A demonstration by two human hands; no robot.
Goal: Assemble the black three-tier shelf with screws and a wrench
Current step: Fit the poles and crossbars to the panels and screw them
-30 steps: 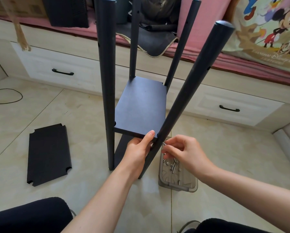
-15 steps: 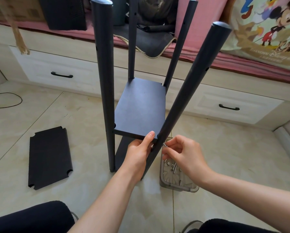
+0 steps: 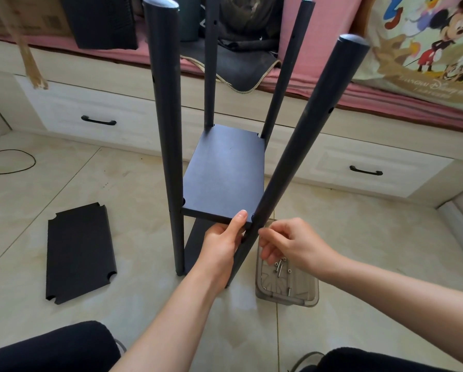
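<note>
The left hand (image 3: pixel 223 244) gripped the middle shelf board's (image 3: pixel 225 174) near corner against the leaning front-right post (image 3: pixel 292 146), while the right hand (image 3: pixel 289 244), fingers curled, possibly pinching a screw, sat just right of that joint.

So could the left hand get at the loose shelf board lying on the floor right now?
Probably yes: bare floor lies between the left hand and the loose board, but the hand grips the mounted shelf and must release it.

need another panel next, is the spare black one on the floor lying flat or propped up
Lying flat. The spare black panel rests face-down on the floor tiles, left of the shelf frame, touching nothing.
</note>
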